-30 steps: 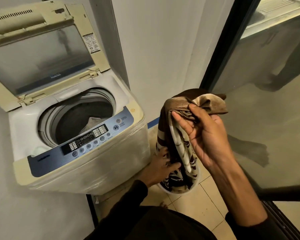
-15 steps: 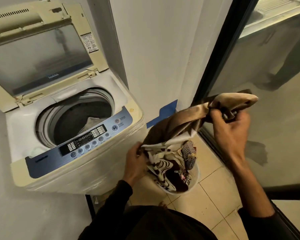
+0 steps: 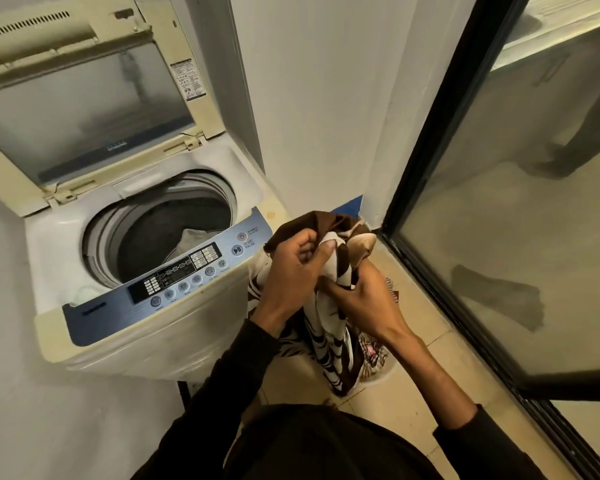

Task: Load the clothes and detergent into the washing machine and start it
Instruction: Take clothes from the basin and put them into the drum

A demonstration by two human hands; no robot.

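I count one washing machine [image 3: 146, 271] in front of me, with one lid [image 3: 94, 98] raised and one control panel [image 3: 174, 278] along its front edge. One pale garment [image 3: 191, 239] lies in the drum. I have two hands on one brown-and-cream patterned cloth [image 3: 329, 337]: my left hand [image 3: 291, 271] and my right hand [image 3: 364, 299]. One basket [image 3: 378, 374] sits on the floor beneath, and in it I can make out one checked garment [image 3: 373, 351]. One glass door [image 3: 520, 220] stands beside me.
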